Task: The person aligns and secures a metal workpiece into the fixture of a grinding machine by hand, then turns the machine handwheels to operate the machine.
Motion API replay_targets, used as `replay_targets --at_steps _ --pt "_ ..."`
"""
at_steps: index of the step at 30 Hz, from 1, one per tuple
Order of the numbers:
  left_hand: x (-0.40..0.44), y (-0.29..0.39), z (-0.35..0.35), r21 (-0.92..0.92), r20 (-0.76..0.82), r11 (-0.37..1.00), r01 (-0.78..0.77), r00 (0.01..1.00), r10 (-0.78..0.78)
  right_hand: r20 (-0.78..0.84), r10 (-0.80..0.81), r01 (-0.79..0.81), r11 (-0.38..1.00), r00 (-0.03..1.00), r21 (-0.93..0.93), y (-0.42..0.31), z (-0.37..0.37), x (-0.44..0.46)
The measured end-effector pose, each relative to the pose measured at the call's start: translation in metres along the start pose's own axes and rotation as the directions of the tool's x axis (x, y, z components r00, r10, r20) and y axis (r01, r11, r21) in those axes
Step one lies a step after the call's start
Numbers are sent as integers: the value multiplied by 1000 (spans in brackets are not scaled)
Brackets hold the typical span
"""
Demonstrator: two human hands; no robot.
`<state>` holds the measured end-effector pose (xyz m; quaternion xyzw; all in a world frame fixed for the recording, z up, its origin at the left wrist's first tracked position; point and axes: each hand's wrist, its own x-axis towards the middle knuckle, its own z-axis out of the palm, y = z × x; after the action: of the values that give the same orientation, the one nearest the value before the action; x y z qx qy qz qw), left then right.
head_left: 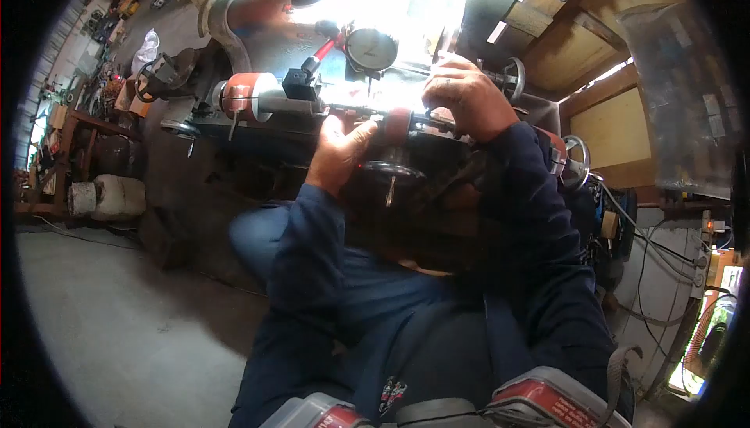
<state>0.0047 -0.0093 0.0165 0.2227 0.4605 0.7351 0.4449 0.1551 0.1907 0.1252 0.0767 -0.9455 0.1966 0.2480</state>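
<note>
My left hand [342,146] reaches up to the middle of a metal machine, thumb and fingers closed at the underside of a horizontal bar; what they grip is hidden. My right hand [467,98] is to the right, fingers curled down over a part that its knuckles and the glare cover. Between and above the hands stands a round dial gauge [370,50], its stem pointing down at the bar. A red-handled piece [321,54] slants beside it, above a black block [301,84]. Just below my hands is a handwheel [393,168] with a protruding handle.
A red and white cylinder [248,96] is on the machine's left, and another handwheel [576,161] on its right. Bright lamp glare washes out the top centre. A gas bottle [117,197] lies at the left; cables [645,260] hang at the right.
</note>
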Motion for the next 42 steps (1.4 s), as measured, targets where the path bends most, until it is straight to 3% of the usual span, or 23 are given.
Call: replay_targets --at_steps 2,5,6,9,10,16,22,26,31,34,37,42 --pt "4 -2 -5 -9 18 1000 8 1000 -8 -35 -51 51 999 998 -6 0 -1 2" --pt "4 -11 -10 -44 36 999 -25 999 26 -203 132 -150 986 970 -76 5 -1 -9" --pt "3 -7 -3 -44 28 998 -47 998 48 -206 233 -234 972 950 20 -2 -4 -9" --pt "3 -5 -7 9 60 998 -57 997 56 -80 175 -182 980 981 -86 -15 3 -12" --pt "3 -5 -9 32 81 998 -53 995 51 -79 222 -224 974 972 -24 -13 8 -17" --pt "2 -4 1 5 1 996 -88 996 88 -157 261 -273 961 952 -56 -18 7 -20" --pt "7 -8 -10 -5 88 999 -53 995 53 -126 260 -276 952 957 -130 -24 7 -20" --pt "3 -4 1 -33 30 994 -101 994 102 -146 236 -263 942 961 -206 -30 10 -16" --pt "4 -5 -5 -2 35 999 -37 999 37 -199 261 -304 926 945 -225 -35 12 -18" --pt "4 -4 -6 5 39 1000 -18 999 18 -147 288 -316 918 946 -240 -33 10 -21" --pt "6 -8 -10 26 55 999 -29 998 28 -124 266 -290 919 956 -267 -36 6 -18" --pt "2 -2 3 73 30 988 -138 990 136 -32 64 -70 962 997 -264 -19 -3 -5"
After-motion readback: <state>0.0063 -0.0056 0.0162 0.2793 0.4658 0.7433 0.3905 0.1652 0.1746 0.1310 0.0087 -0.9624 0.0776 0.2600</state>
